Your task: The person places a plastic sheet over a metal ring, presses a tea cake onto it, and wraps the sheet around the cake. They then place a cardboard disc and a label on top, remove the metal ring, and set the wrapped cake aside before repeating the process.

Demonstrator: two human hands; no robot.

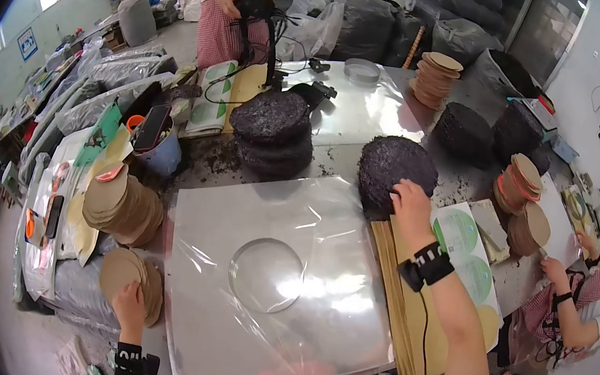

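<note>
My left hand (130,303) is at the lower left, its fingers closed at the edge of a stack of brown paper discs (118,271). My right hand (411,209) reaches across to a stack of dark, rough round sheets (394,167), fingers bent and pinching at the near edge of the top one. Between my hands lies a pile of transparent plastic sheets (205,251). On it sits a transparent ring (232,274). Brown paper sheets (413,336) lie beneath my right forearm, beside a sheet with green round prints (456,232).
More dark round stacks (270,136) stand along the table. Several brown disc stacks (122,207) stand on both sides. A blue bucket (161,155) holds a phone. One person (225,13) opposite holds black cabled gear; another person (577,306) works at the right.
</note>
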